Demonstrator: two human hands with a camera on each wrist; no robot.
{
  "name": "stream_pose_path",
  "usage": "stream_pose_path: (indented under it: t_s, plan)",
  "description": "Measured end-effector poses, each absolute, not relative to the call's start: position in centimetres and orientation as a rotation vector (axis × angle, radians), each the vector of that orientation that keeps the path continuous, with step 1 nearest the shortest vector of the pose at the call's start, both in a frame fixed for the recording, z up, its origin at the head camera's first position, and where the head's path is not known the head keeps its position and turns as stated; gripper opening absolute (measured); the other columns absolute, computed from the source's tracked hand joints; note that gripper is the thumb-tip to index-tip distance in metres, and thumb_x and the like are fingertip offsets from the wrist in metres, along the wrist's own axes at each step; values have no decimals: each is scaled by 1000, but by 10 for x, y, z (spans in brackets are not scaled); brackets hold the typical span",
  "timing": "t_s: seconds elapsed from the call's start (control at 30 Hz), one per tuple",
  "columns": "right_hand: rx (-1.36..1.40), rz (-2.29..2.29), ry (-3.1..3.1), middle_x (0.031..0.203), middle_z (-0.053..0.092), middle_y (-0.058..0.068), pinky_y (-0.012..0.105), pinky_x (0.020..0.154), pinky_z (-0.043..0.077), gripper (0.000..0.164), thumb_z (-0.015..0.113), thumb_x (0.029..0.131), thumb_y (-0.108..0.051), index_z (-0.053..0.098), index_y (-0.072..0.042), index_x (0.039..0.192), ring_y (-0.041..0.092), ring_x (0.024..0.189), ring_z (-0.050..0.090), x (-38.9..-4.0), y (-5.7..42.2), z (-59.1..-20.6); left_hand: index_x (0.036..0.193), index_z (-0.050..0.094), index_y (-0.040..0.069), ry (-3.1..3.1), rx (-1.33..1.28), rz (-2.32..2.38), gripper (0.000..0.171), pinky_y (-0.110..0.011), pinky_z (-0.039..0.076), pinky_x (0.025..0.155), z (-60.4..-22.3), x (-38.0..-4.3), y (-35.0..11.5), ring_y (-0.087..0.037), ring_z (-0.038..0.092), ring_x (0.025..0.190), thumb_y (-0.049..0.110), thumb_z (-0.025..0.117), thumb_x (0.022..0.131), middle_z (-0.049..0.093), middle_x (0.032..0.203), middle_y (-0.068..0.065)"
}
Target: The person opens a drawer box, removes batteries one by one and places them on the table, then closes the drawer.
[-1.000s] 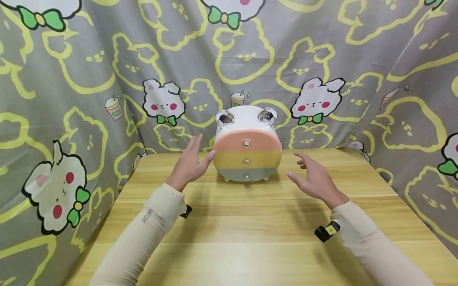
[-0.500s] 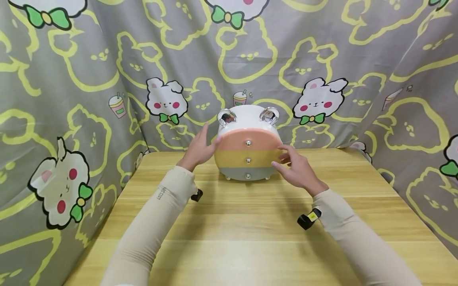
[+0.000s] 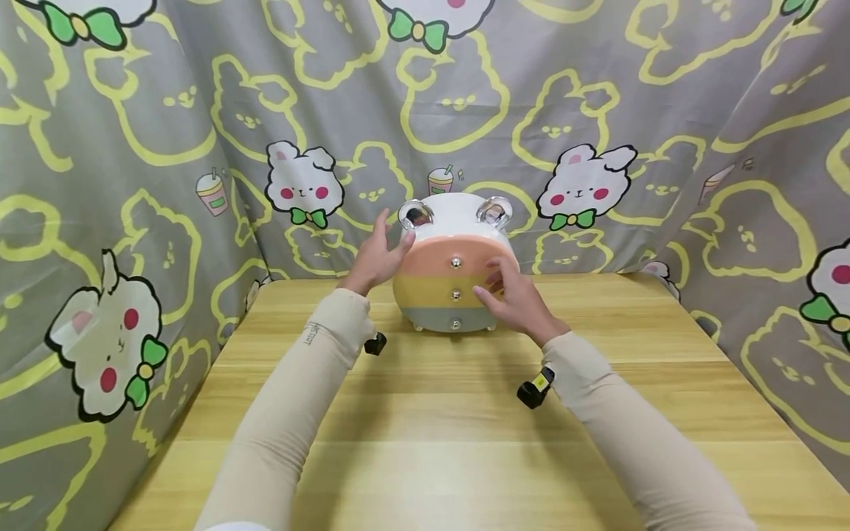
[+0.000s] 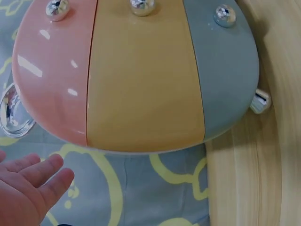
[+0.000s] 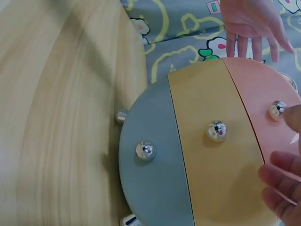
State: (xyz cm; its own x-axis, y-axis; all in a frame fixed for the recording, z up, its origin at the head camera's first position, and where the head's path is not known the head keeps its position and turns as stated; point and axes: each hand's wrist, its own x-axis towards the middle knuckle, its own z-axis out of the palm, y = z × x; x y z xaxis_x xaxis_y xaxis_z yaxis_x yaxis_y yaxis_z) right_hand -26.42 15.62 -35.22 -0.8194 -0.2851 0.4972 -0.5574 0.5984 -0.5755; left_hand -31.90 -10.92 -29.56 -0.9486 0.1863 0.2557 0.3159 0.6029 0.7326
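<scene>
A small rounded drawer box (image 3: pixel 425 295) stands on the table, white on top with two silver ring ears. Its front has three bands, pink, yellow and grey-blue, each with a round silver knob (image 5: pixel 217 131). My left hand (image 3: pixel 380 258) is beside the box's upper left, fingers straight and thumb near the left ear (image 3: pixel 416 214). In the left wrist view its fingers show just off the box's edge. In front of the box's right half is my right hand (image 3: pixel 519 301), fingers loosely bent, thumb toward the knobs. Nothing is held in either hand.
The wood-grain table (image 3: pixel 425 457) reaches forward to a grey curtain (image 3: pixel 372 110) printed with rabbits, which also hangs at both sides. A small black camera (image 3: pixel 535 389) sits at the right wrist, another (image 3: pixel 375 344) at the left.
Both hands have come inward toward the box. The right hand moved left from the bare table to in front of the drawers; the left moved right and up toward the ear. The box stays put.
</scene>
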Motion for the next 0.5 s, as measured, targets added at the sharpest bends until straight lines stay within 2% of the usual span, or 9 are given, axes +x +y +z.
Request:
stream_pose_path:
  t_s: [0.27,0.5]
  plan:
    - [711,1161,-2380,96,59,14,39,76,53,46,67,91,-14,45,2,127,25,82,61,-272,142,-349,156,6,21,-2660,-357,-1343,83,-45,36,106,-294,-326,-103,-38,47,127,56,50,94,34,152,-16]
    - [732,1171,-2366,93,58,12,40,74,53,44,67,91,-14,45,2,125,23,79,60,-269,139,-351,156,3,28,-2638,-330,-1384,84,-47,34,107,-287,-328,-101,-39,43,130,61,48,92,31,154,-15]
